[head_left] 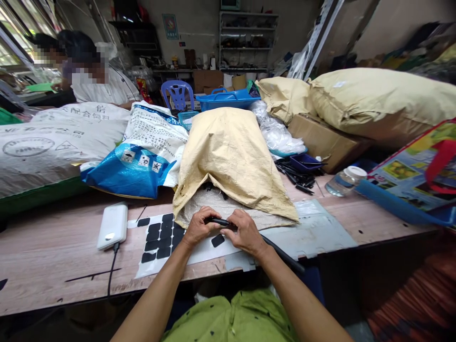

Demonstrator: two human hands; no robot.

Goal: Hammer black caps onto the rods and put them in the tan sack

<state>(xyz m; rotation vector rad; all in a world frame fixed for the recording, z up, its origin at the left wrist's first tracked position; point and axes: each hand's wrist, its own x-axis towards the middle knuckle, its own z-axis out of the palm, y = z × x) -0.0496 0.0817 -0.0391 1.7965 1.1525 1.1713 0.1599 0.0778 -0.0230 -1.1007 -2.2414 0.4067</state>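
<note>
Left hand (200,226) and right hand (245,230) pinch rod (221,222) between them; sack (231,147) beyond grip, patch (217,241) just below. Step: seemingly two-handed rod work; next move calls for steady fingertips.

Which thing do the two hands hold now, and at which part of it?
A slim black rod: left hand and right hand grip it on either side of its visible stretch; whether at its ends cannot be told.

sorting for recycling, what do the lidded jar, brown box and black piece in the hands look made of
Jar: clear, glossy plastic or glass; see-through with highlights, can't tell which. Brown box: probably matt cardboard, judging by its flat faces and colour. Black piece: likely smooth plastic with a faint sheen, though coated metal is possible.
</note>
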